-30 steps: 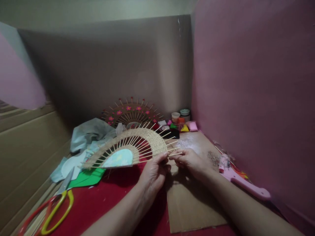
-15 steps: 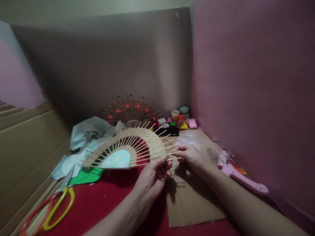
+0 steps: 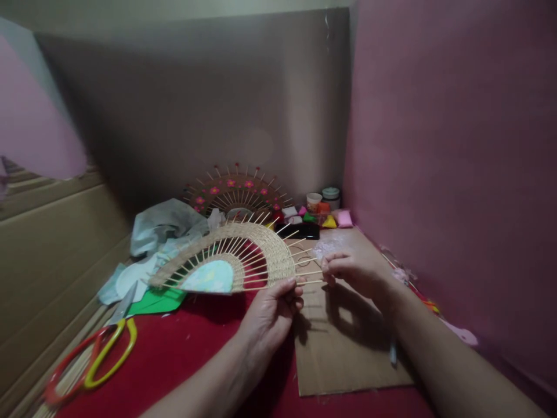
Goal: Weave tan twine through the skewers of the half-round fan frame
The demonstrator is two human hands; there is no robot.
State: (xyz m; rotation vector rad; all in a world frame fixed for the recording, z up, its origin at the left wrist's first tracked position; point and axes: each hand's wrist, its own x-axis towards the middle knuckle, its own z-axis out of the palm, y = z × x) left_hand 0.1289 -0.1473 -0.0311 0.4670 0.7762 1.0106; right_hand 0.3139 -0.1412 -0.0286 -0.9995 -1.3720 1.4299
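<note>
My left hand (image 3: 272, 316) pinches the near right corner of the woven fan (image 3: 281, 255) between thumb and fingers, while my right hand (image 3: 354, 276) has its fingertips drawn close together at the end of a protruding stick (whether they grip it, I can't tell from here). I have the fan raised over the red surface (image 3: 191, 360), its sticks reaching above the cardboard sheet (image 3: 348, 366), the scissors (image 3: 113, 326) lying to the left.

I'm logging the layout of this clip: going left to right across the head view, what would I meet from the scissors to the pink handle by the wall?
Scissors → light blue patch → left hand → right hand → pink handle.
</note>
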